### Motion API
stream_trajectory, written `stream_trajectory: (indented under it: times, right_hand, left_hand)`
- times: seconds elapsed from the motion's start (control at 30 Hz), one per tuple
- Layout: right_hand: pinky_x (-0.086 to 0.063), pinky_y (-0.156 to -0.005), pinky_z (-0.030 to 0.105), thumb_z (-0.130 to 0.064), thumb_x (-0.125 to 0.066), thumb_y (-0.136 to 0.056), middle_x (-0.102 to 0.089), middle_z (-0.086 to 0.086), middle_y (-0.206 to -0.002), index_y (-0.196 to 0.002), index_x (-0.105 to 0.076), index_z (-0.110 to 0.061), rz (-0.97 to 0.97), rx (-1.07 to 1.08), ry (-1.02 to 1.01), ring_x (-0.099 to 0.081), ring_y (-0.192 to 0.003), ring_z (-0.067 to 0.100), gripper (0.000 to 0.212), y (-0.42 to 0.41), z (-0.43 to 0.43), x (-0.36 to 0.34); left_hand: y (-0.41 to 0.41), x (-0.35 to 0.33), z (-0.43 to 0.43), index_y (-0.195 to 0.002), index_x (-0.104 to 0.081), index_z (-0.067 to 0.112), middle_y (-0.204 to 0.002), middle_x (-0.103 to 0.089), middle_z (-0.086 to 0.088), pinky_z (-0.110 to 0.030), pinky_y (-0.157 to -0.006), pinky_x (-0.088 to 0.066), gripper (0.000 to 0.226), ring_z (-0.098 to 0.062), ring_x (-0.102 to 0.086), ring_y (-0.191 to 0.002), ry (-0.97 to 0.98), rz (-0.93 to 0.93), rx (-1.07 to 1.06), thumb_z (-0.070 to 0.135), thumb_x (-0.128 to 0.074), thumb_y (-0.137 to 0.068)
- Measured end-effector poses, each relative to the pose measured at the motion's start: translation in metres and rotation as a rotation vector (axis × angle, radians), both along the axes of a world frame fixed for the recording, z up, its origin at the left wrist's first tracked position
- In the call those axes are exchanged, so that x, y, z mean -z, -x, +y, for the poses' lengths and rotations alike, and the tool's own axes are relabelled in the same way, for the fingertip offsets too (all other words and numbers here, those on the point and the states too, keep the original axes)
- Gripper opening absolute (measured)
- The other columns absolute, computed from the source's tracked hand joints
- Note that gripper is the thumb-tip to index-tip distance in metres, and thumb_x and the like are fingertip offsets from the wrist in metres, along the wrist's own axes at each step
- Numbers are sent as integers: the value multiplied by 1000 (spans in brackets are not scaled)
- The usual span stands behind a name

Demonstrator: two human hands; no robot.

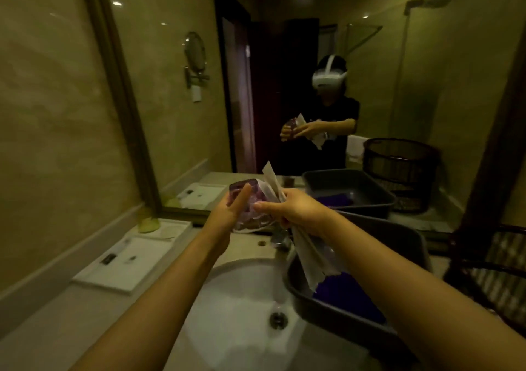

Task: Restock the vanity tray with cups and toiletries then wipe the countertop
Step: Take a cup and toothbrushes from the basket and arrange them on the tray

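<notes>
I hold a clear glass cup (250,205) up over the sink, in front of the mirror. My left hand (227,214) cups its left side with the fingers spread along the glass. My right hand (296,209) grips a crinkled translucent wrapper (308,256) that hangs down from my fist and also sticks up beside the cup. The white vanity tray (128,259) lies on the counter at the left with a few small dark items on it. A yellow-green object (148,222) stands at its far end.
A white sink basin (242,299) with a drain (278,320) lies below my arms. A dark grey tub (398,237) with a purple cloth (350,293) inside sits right of the basin. A dark wicker basket (492,271) stands at far right. The mirror (284,86) reflects a person.
</notes>
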State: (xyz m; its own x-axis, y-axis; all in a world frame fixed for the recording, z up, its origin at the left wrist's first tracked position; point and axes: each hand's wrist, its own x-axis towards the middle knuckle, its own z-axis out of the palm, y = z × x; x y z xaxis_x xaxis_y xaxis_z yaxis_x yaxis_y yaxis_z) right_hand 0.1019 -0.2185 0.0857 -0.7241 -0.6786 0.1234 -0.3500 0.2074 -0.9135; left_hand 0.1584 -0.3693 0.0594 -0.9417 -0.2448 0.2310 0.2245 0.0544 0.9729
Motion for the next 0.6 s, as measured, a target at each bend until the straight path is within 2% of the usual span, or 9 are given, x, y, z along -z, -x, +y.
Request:
stream_trajectory:
  times: [0.1,0.2,0.3,0.4,0.47,0.6]
  right_hand:
    - [-46,-46,10,-40,-71,-77,-67,-9,-64,-77,-65,-30,-47,-25,7,-60,-54,3,12,-14,-62,16]
    - [-43,-46,12,-37,-72,-77,-61,-2,-66,-77,-66,-27,-78,-73,24,-49,-53,7,12,-27,-122,34]
    - [-43,-45,11,-32,-73,-77,-61,-7,-61,-81,-66,-26,-116,-95,78,-49,-48,2,10,-39,-173,53]
    - [-44,-46,11,-30,-74,-77,-62,-11,-53,-80,-66,-27,-129,-88,121,-50,-44,-1,9,-47,-216,73]
    - [-44,-47,13,-29,-73,-77,-61,-9,-58,-81,-65,-26,-136,-80,129,-49,-48,2,10,-48,-239,84]
    - [-44,-48,12,-31,-72,-78,-61,-4,-66,-84,-65,-28,-135,-78,66,-51,-53,5,10,-38,-278,100]
  left_hand:
    - [-23,12,-61,-122,-54,14,-112,-68,-13,-45,-90,-53,66,-29,-66,-101,-28,-30,-94,51,-61,-69]
    - [-44,22,-118,-124,-54,14,-111,-68,-11,-41,-85,-54,73,-27,-66,-99,-15,-42,-152,49,-68,-61]
    - [-61,31,-165,-122,-54,15,-116,-64,-11,-45,-91,-51,74,-28,-62,-105,9,-53,-188,46,-71,-57]
    - [-71,43,-206,-123,-52,19,-121,-62,-9,-45,-95,-49,69,-27,-60,-110,37,-75,-163,44,-70,-61]
    - [-73,53,-230,-125,-50,21,-122,-62,-7,-40,-93,-51,64,-24,-59,-111,36,-100,-113,39,-69,-67]
    - [-66,76,-272,-117,-52,28,-115,-65,3,-23,-78,-54,52,-14,-62,-107,-4,-147,-47,27,-69,-68]
